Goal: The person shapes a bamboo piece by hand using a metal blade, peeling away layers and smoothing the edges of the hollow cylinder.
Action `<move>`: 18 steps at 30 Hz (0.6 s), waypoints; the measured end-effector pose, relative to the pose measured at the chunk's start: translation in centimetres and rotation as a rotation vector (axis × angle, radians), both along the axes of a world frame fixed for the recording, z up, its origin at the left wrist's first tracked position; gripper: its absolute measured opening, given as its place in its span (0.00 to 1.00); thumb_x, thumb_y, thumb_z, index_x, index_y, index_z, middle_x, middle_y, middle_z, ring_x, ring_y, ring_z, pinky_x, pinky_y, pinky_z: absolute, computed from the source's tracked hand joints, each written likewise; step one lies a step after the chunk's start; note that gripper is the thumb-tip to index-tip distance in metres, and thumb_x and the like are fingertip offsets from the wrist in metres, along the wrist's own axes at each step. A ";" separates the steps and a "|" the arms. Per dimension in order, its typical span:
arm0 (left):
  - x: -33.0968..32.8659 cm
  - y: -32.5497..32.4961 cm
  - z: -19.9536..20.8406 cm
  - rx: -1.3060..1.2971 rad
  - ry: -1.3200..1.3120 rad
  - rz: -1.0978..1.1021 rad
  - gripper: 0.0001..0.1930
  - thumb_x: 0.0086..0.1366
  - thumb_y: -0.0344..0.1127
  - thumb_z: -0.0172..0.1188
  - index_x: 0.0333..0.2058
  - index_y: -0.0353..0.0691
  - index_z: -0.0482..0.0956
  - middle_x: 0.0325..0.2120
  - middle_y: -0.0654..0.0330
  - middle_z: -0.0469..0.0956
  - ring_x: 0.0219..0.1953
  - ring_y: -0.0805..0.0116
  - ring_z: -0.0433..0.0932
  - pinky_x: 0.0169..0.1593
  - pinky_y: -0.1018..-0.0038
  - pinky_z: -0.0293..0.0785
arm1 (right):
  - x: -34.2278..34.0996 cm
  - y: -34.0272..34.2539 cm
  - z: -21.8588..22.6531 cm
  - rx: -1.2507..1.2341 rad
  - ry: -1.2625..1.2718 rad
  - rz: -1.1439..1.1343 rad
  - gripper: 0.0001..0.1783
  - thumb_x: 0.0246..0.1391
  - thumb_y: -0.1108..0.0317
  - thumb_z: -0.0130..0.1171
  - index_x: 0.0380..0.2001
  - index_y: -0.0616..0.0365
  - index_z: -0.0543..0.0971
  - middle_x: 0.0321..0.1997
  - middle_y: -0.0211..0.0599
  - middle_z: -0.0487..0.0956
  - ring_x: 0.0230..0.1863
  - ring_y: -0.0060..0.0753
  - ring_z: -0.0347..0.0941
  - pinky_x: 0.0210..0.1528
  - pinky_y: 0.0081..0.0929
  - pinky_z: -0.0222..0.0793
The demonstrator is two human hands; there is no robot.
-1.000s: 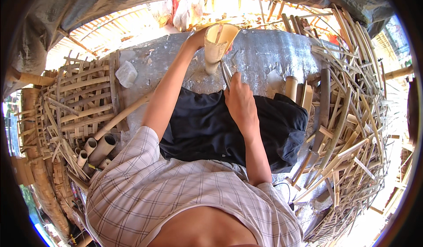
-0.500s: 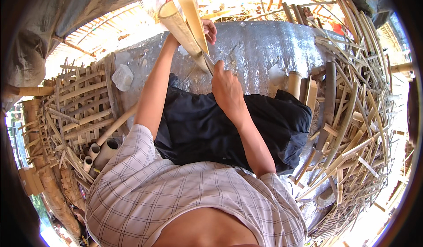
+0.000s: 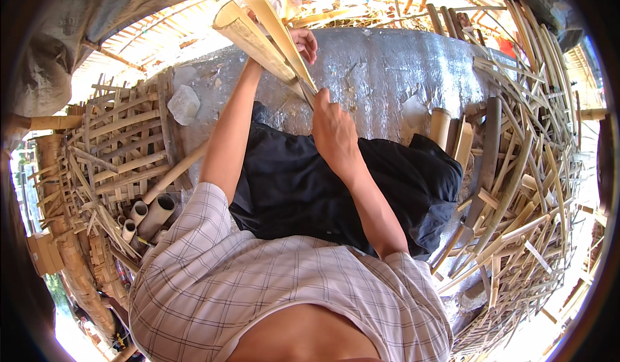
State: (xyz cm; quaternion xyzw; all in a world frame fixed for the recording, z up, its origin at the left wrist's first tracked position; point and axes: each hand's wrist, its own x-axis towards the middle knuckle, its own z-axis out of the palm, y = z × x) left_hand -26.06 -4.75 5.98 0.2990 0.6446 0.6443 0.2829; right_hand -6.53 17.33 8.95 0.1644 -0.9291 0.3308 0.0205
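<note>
A length of bamboo (image 3: pixel 253 42) is split lengthwise, its left half and right half (image 3: pixel 274 23) spread apart at the far end and meeting near the knife. It slants up and left from my right hand (image 3: pixel 334 129), which is closed around the handle of a knife. The narrow knife blade (image 3: pixel 305 92) sits in the split at the near end. My left hand (image 3: pixel 303 43) is behind the bamboo, its curled fingers showing past the right half; the palm is hidden. Black cloth (image 3: pixel 323 181) covers my lap below both hands.
A grey sheet-covered surface (image 3: pixel 381 65) lies ahead, with a pale stone (image 3: pixel 184 105) at its left. Bamboo lattice (image 3: pixel 129 136) and cut bamboo tubes (image 3: pixel 157 213) are on the left. At right stand a bamboo piece (image 3: pixel 440 127) and a heap of bamboo strips (image 3: pixel 516 233).
The far end of the bamboo has swung left and tilts more. Its two halves stand slightly wider apart. My right hand stays on the knife near the same place.
</note>
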 end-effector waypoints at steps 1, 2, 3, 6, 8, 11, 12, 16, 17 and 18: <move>0.2 0.1 -0.6 0.010 -0.003 0.000 0.19 0.70 0.46 0.63 0.46 0.35 0.76 0.37 0.57 0.82 0.43 0.65 0.84 0.49 0.69 0.79 | 0.1 0.1 -0.2 -0.010 0.021 0.006 0.19 0.62 0.76 0.54 0.54 0.70 0.65 0.26 0.58 0.77 0.28 0.64 0.78 0.29 0.56 0.73; 0.2 0.1 -1.1 0.019 -0.005 0.000 0.19 0.70 0.46 0.64 0.46 0.35 0.76 0.37 0.57 0.81 0.43 0.65 0.83 0.49 0.69 0.79 | 0.2 0.2 -0.5 -0.020 0.042 0.012 0.19 0.62 0.76 0.54 0.54 0.69 0.65 0.26 0.58 0.76 0.28 0.64 0.78 0.29 0.56 0.72; 0.2 -0.1 -1.4 0.036 -0.025 -0.004 0.19 0.70 0.46 0.64 0.45 0.35 0.75 0.37 0.57 0.81 0.43 0.65 0.83 0.50 0.69 0.79 | 0.3 0.3 -0.6 -0.030 0.063 0.017 0.18 0.62 0.76 0.54 0.54 0.69 0.65 0.26 0.58 0.76 0.27 0.64 0.77 0.29 0.57 0.72; 0.1 0.0 -1.7 0.066 -0.081 -0.008 0.19 0.69 0.46 0.65 0.45 0.35 0.75 0.37 0.56 0.81 0.43 0.65 0.83 0.51 0.68 0.79 | 0.3 0.4 -0.5 -0.019 0.057 0.013 0.18 0.63 0.75 0.53 0.54 0.69 0.65 0.25 0.57 0.76 0.26 0.64 0.76 0.29 0.55 0.73; -0.2 0.4 -1.7 0.069 -0.103 0.010 0.18 0.69 0.45 0.66 0.44 0.35 0.75 0.37 0.56 0.81 0.42 0.65 0.83 0.51 0.68 0.80 | 0.1 0.7 -0.4 0.001 0.014 0.005 0.16 0.63 0.75 0.53 0.52 0.69 0.65 0.25 0.57 0.76 0.26 0.64 0.77 0.29 0.55 0.74; 0.0 0.9 -2.5 0.042 -0.064 -0.012 0.19 0.68 0.46 0.66 0.42 0.35 0.74 0.37 0.56 0.81 0.41 0.65 0.83 0.49 0.69 0.80 | 0.3 0.6 0.2 0.126 0.027 -0.003 0.09 0.63 0.76 0.53 0.43 0.65 0.67 0.25 0.56 0.80 0.27 0.60 0.82 0.27 0.48 0.78; 0.2 0.7 -2.8 0.007 -0.040 0.031 0.17 0.67 0.43 0.65 0.42 0.35 0.74 0.36 0.56 0.81 0.40 0.66 0.83 0.48 0.71 0.79 | 0.4 0.4 0.4 0.184 0.043 -0.005 0.06 0.62 0.76 0.53 0.39 0.64 0.67 0.25 0.55 0.81 0.28 0.57 0.84 0.27 0.44 0.81; 0.7 -0.4 -4.0 0.014 -0.102 0.057 0.09 0.64 0.33 0.59 0.40 0.36 0.74 0.33 0.56 0.82 0.40 0.65 0.83 0.47 0.71 0.80 | 0.3 -0.3 -0.9 0.111 -0.051 0.007 0.12 0.63 0.76 0.51 0.48 0.68 0.66 0.27 0.57 0.80 0.29 0.62 0.82 0.28 0.52 0.77; 0.7 -0.5 -4.5 0.027 -0.099 0.089 0.08 0.63 0.32 0.58 0.40 0.36 0.74 0.33 0.56 0.82 0.39 0.65 0.83 0.46 0.71 0.80 | 0.4 -0.8 -1.4 0.150 -0.003 -0.011 0.10 0.63 0.76 0.52 0.46 0.67 0.68 0.26 0.54 0.81 0.28 0.60 0.83 0.27 0.49 0.78; 1.0 -0.8 -5.0 0.036 -0.079 0.107 0.08 0.63 0.30 0.57 0.39 0.36 0.74 0.33 0.56 0.82 0.38 0.65 0.83 0.46 0.71 0.80 | 0.9 -1.4 -2.0 0.189 0.044 -0.031 0.08 0.63 0.75 0.53 0.44 0.66 0.69 0.25 0.52 0.81 0.28 0.59 0.84 0.26 0.45 0.79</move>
